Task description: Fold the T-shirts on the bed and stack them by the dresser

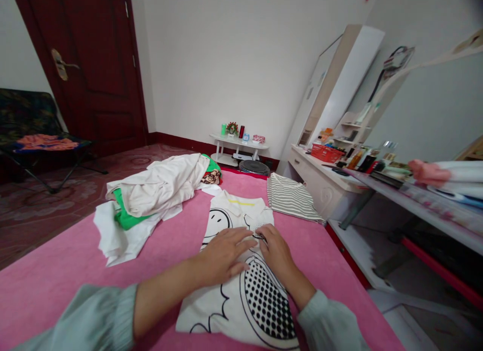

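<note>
A white T-shirt (211,303) with black line drawings, a smiley face and a dotted oval lies in a long, narrow shape on the pink bed cover. Its neckline, with a yellow strip inside, points away from me. My left hand (226,255) rests on the middle of the shirt, palm down with the fingers apart. Close beside it, my right hand (277,250) lies on the shirt's right part, fingers slightly bent and spread. Neither hand grasps anything. Both forearms cover parts of the shirt's edges.
A loose heap of white and green clothes (166,182) lies on the left of the pink cover (151,290). A folded striped garment (292,197) is at the far right. A dressing table (320,175) with bottles and a red basket (327,153) stands beside the bed.
</note>
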A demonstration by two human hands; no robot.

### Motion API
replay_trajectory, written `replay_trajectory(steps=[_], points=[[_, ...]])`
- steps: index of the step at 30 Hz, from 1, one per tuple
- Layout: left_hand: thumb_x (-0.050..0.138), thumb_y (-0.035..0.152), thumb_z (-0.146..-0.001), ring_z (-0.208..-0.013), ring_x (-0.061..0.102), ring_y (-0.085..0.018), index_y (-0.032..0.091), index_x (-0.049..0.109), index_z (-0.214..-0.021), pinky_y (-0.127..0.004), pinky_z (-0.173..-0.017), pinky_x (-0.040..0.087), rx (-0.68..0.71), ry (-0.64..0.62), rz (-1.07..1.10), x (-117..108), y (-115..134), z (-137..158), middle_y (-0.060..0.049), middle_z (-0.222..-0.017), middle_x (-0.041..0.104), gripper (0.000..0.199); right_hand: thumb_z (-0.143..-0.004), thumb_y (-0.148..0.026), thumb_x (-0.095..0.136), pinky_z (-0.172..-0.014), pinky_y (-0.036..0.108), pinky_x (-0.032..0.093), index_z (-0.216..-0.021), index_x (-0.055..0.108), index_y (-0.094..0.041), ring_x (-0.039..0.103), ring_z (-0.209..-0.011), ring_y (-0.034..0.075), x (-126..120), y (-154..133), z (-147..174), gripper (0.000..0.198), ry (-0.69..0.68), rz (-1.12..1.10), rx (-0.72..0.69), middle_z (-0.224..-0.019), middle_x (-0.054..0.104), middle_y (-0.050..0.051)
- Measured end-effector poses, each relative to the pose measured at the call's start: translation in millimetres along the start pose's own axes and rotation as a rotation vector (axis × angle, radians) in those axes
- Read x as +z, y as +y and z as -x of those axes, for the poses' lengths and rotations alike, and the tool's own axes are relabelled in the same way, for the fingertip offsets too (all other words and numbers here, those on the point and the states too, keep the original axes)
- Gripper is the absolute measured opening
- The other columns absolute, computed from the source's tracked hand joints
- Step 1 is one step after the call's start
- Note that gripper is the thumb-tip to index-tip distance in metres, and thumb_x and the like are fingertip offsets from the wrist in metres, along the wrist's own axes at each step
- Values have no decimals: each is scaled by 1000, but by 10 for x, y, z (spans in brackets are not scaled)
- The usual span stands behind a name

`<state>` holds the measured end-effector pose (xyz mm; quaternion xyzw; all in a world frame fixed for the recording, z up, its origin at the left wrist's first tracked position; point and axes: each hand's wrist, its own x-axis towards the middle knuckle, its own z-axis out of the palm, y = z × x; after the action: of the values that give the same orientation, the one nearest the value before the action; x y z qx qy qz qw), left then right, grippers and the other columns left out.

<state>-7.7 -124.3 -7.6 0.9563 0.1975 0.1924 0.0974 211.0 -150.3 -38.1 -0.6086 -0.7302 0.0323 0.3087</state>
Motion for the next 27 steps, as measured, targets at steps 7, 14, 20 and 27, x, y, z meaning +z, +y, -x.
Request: replay_trajectory(steps=[7, 14, 20, 27], points=[[47, 28, -90, -108, 52, -24, 23, 56, -117, -40, -96, 39, -43, 32, -7, 211, -92, 33, -8, -120, 56, 29, -76, -6, 49, -78, 30, 47, -83, 66, -20, 59, -87, 18, -7, 189, -123, 24, 21, 23, 118, -89, 61, 4], [48, 30, -90, -109, 51, -24, 23, 57, -115, -40, -97, 38, -59, 28, 23, 221, -98, 53, -7, -120, 57, 27, -92, -34, 41, -111, 42, 24, -142, 36, -19, 27, -137, 23, 81, -95, -94, 53, -125, 218, -17, -150, 33, 7], [49, 29, -90, -113, 50, -24, 24, 57, -117, -41, -100, 38, -69, 49, 62, 266, -138, 79, -6, -125, 56, 29, -97, -39, 27, -111, 50, 18, -144, 33, -11, 23, -140, 26, -84, 429, 1, 54, -279, 490, 299, -152, 29, 11], [51, 24, -85, -117, 50, -25, 21, 58, -118, -39, -100, 39, -282, 242, 77, 224, -239, 208, -11, -128, 52, 34, -90, -22, 43, -96, 36, 36, -120, 58, -13, 53, -113, 25, -306, 190, 200, 35, -120, 500, 268, -121, 61, 14]])
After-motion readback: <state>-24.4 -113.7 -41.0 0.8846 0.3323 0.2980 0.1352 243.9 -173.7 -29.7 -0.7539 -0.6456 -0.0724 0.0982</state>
